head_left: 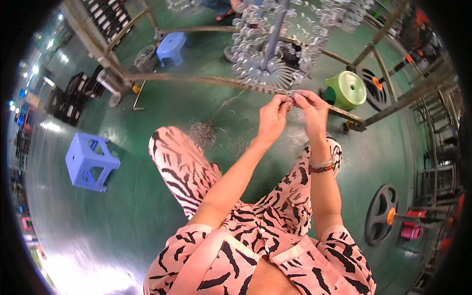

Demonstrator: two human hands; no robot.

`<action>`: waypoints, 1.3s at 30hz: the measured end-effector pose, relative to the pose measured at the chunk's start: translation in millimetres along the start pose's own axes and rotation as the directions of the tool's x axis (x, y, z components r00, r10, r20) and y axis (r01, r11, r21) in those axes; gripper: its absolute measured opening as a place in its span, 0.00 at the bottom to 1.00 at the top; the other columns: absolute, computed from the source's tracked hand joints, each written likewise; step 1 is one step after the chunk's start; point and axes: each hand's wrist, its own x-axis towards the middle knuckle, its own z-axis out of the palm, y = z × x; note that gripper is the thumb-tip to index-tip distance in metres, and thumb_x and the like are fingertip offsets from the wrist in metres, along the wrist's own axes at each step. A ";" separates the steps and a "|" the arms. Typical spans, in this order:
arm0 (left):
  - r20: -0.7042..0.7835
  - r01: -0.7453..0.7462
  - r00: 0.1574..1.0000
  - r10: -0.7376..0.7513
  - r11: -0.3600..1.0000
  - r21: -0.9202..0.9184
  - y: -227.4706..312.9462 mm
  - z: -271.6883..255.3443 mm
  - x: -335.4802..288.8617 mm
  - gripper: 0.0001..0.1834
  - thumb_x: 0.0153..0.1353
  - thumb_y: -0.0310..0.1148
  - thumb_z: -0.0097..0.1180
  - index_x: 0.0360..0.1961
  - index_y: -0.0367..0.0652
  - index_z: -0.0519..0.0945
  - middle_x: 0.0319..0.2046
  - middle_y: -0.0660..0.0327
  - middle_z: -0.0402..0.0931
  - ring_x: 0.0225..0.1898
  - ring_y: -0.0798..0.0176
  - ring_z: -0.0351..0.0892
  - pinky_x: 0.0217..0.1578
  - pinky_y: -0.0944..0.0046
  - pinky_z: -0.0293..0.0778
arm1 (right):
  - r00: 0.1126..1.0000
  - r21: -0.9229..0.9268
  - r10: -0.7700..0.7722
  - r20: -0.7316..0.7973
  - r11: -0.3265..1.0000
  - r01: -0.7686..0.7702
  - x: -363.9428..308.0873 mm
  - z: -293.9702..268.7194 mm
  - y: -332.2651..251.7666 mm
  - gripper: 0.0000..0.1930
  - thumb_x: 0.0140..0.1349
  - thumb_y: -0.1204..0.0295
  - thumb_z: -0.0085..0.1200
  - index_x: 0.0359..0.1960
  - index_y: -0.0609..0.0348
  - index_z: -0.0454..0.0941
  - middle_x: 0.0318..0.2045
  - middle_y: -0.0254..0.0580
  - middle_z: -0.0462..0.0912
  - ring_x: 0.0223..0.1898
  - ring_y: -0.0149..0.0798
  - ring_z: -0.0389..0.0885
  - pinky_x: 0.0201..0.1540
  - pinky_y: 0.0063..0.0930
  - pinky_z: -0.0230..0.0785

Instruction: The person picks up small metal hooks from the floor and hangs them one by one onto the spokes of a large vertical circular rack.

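My left hand point(273, 117) and my right hand point(311, 109) are raised together, fingertips pinching a small shiny metal part point(292, 94) between them. The part sits at the lower rim of a round rack point(265, 73) hung with many small silvery metal pieces around a grey central pole point(273, 34). More clusters of the same pieces point(339, 12) hang higher up. A beaded bracelet point(322, 167) is on my right wrist. My legs in pink striped trousers show below.
A rusty metal frame point(196, 78) runs across behind the rack. A blue plastic stool point(91, 161) lies at the left, another blue stool point(171, 47) stands further back, a green stool point(347, 89) at the right. A black wheel point(379, 214) lies on the green floor.
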 end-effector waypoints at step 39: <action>-0.032 -0.319 0.944 0.330 0.931 0.179 -46.6 10.1 9.2 0.06 0.50 0.24 0.57 0.31 0.38 0.77 0.30 0.58 0.75 0.35 0.53 0.73 0.35 0.60 0.71 | 0.993 -0.392 -0.013 -0.120 0.919 -0.036 -9.4 -14.8 36.4 0.08 0.57 0.76 0.56 0.37 0.67 0.79 0.27 0.33 0.80 0.28 0.21 0.73 0.32 0.15 0.66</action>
